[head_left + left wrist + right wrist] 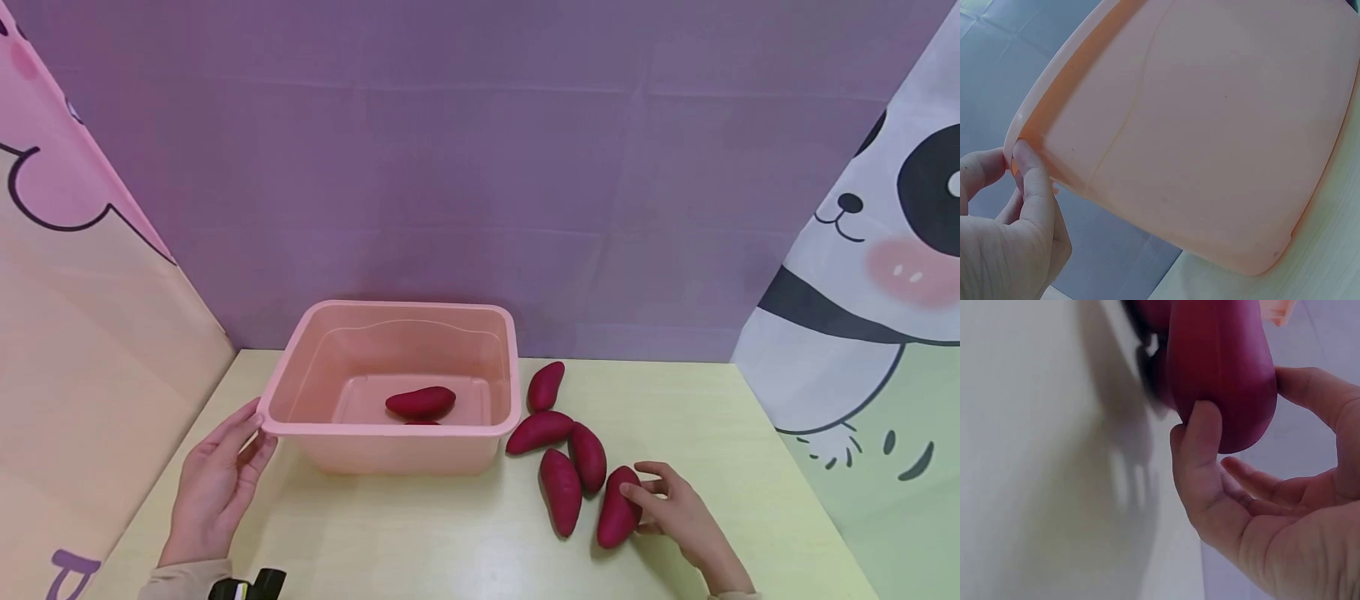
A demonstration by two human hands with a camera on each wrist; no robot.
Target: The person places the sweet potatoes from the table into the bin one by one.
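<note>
At the near left corner of a pink plastic basin (405, 450), my left hand (221, 483) pinches the rim between thumb and fingers; the left wrist view shows this grip (1022, 212) beside the basin's outer wall (1222, 125). My right hand (678, 512) holds a purple-red sweet potato (619, 508), thumb on one side and fingers on the other. In the right wrist view the same sweet potato (1222, 375) appears raised slightly over the table. Inside the basin lies one sweet potato (422, 402), with part of another (422, 422) mostly hidden by the front rim.
Several more sweet potatoes lie right of the basin: one at the back (546, 387), one lying sideways (540, 432), and two nearer ones (587, 457) side by side. The pale wooden table (420, 533) meets a purple cloth backdrop (480, 167). Printed cartoon panels stand left and right.
</note>
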